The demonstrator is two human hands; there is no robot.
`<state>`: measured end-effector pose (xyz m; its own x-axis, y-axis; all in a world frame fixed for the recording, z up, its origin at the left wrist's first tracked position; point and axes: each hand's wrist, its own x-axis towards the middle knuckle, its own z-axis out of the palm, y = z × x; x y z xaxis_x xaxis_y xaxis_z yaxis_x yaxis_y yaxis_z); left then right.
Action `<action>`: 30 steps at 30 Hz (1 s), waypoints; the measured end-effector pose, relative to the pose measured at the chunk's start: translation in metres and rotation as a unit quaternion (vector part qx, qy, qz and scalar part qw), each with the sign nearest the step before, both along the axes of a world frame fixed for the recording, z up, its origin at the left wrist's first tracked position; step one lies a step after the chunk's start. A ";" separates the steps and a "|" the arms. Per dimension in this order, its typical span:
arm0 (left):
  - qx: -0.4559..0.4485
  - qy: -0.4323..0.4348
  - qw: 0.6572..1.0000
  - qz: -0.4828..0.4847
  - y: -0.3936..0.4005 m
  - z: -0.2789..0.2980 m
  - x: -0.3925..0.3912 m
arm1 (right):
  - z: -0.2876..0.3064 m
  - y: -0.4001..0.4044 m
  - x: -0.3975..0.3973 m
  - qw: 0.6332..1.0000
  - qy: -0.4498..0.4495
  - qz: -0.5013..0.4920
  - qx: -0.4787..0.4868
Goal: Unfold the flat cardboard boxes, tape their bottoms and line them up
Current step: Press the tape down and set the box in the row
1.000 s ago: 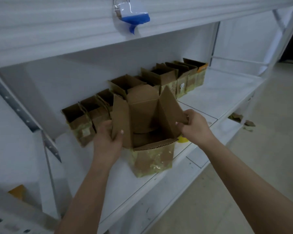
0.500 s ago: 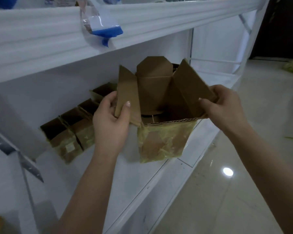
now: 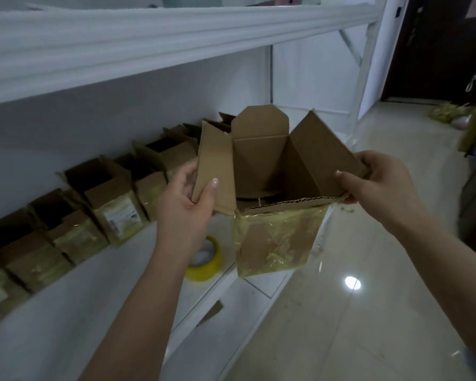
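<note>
Two hands carry the open cardboard box [image 3: 275, 204] at centre frame, off the white shelf [image 3: 116, 292]. Your left hand [image 3: 186, 207] pinches the left top flap between thumb and fingers; your right hand [image 3: 379, 185] pinches the right flap the same way. It looks light and empty, but flaps hinge and bend, so you would do better gripping the walls. Glossy yellow tape on its lower half may be slippery. Finished boxes [image 3: 99, 207] line the shelf at left; a tape roll [image 3: 206, 259] sits below your left wrist.
</note>
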<state>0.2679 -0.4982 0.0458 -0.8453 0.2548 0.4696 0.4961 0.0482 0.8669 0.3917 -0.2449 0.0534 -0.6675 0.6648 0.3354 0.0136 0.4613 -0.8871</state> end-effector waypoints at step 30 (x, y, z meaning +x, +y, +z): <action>-0.155 -0.029 0.987 0.023 0.350 -0.018 -0.250 | -0.027 0.341 -0.271 0.998 -0.055 0.019 0.032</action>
